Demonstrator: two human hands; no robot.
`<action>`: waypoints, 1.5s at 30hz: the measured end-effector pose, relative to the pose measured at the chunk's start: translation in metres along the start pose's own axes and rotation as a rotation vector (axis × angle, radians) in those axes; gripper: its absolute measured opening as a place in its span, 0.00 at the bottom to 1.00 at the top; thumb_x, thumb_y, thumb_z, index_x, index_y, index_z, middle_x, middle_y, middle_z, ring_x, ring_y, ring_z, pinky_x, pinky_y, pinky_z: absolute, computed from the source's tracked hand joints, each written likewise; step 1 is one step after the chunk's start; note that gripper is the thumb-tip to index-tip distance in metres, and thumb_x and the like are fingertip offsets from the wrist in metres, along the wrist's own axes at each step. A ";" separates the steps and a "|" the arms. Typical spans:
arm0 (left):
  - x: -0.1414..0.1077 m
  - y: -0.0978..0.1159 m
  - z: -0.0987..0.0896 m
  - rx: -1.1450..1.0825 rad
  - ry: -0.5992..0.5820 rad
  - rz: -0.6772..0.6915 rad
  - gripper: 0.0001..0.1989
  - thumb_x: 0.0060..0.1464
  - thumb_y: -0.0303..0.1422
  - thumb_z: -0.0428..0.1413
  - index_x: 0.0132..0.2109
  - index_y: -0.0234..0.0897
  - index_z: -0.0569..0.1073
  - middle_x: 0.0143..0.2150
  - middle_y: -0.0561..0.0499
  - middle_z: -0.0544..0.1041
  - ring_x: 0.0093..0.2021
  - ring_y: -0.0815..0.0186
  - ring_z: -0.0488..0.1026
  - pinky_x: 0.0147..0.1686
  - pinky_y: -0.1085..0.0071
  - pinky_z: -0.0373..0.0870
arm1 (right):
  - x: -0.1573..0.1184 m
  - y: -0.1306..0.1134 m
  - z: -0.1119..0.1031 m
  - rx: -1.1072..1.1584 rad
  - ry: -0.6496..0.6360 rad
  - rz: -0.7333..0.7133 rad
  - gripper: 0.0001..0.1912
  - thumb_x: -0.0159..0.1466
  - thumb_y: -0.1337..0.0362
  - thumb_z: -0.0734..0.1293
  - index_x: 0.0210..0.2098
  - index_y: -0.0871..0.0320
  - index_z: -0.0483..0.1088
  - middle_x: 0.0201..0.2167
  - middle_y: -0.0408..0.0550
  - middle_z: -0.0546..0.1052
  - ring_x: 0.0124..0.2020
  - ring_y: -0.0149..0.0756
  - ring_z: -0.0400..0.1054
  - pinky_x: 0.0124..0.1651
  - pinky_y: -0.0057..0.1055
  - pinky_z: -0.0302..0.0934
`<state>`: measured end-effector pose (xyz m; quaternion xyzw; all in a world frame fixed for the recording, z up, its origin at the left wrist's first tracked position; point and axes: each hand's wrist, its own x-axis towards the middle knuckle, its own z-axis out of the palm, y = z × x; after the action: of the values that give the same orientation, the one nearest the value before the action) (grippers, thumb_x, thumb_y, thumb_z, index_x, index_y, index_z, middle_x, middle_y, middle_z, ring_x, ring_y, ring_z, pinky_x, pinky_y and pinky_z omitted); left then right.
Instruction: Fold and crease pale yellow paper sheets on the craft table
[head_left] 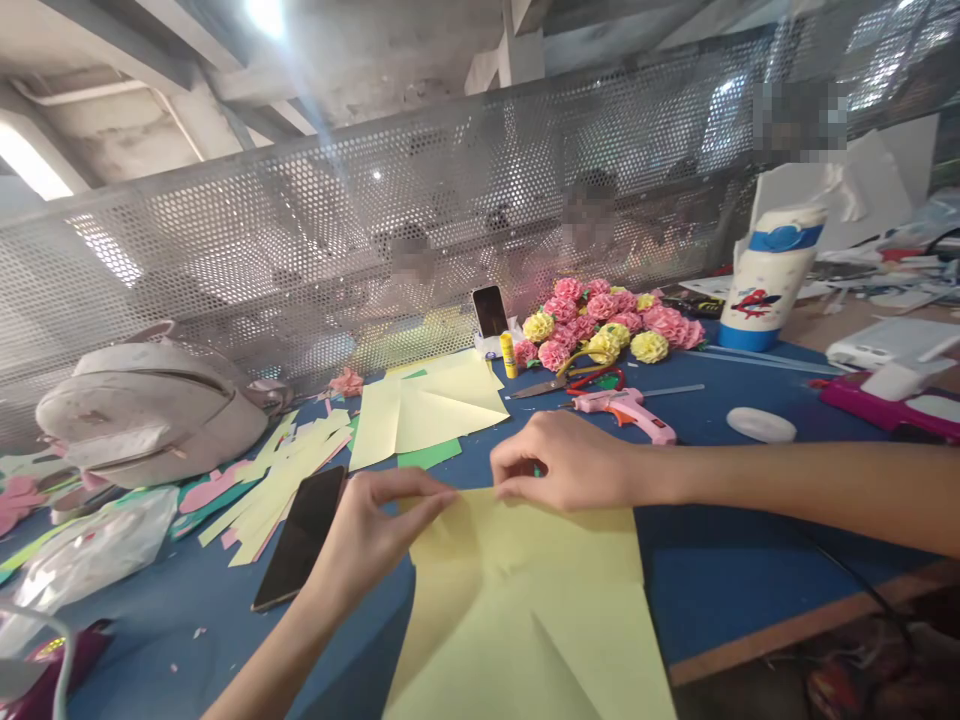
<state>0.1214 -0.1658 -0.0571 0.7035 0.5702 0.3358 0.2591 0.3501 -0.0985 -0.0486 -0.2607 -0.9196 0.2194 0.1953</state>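
Note:
A large creased sheet of yellow paper (525, 610) extends toward me over the front of the blue table. My left hand (382, 515) pinches its far edge near the left corner between thumb and fingers. Close by on the right, my right hand (562, 460) grips the same edge, thumb against fingertips. Beyond my hands lie more yellow sheets (427, 410), one creased, with a green sheet (431, 455) partly under them. A pink glue gun (630, 410) rests just past my right hand.
Left are a black phone (304, 535), paper strips (292, 470), a plastic bag (97, 540) and a backpack (157, 410). Behind stand paper flowers (600, 315), scissors (544, 387), a glue stick (508, 355) and a bottle (772, 280). A white oval object (761, 424) lies right.

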 end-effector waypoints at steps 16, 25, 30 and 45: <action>0.000 -0.036 0.015 -0.552 -0.214 -0.294 0.24 0.53 0.52 0.61 0.46 0.38 0.69 0.42 0.42 0.82 0.38 0.58 0.80 0.38 0.65 0.75 | -0.026 0.035 0.009 0.435 0.051 0.144 0.14 0.65 0.63 0.63 0.25 0.56 0.55 0.20 0.36 0.60 0.23 0.26 0.53 0.26 0.26 0.47; 0.025 -0.030 0.043 -0.845 -0.299 -0.368 0.20 0.55 0.46 0.63 0.47 0.36 0.71 0.43 0.45 0.79 0.41 0.62 0.78 0.43 0.67 0.75 | -0.025 0.006 0.012 0.525 -0.092 0.050 0.14 0.65 0.64 0.64 0.25 0.56 0.57 0.19 0.35 0.61 0.23 0.26 0.54 0.27 0.26 0.50; 0.029 -0.016 0.045 -0.921 -0.371 -0.287 0.18 0.50 0.41 0.67 0.42 0.35 0.74 0.32 0.51 0.78 0.29 0.68 0.75 0.33 0.73 0.72 | -0.011 0.019 0.003 0.489 0.052 0.000 0.12 0.70 0.56 0.61 0.37 0.57 0.68 0.36 0.44 0.74 0.38 0.33 0.66 0.42 0.29 0.57; 0.017 -0.007 0.034 -0.537 -0.395 -0.184 0.15 0.52 0.39 0.64 0.44 0.37 0.75 0.40 0.50 0.76 0.39 0.62 0.76 0.37 0.71 0.73 | -0.004 0.047 0.006 0.577 -0.190 0.094 0.18 0.62 0.49 0.70 0.36 0.60 0.74 0.33 0.45 0.76 0.35 0.33 0.68 0.39 0.28 0.60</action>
<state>0.1454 -0.1465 -0.0816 0.6071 0.4615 0.3066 0.5696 0.3689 -0.0664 -0.0787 -0.2152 -0.8204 0.5037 0.1642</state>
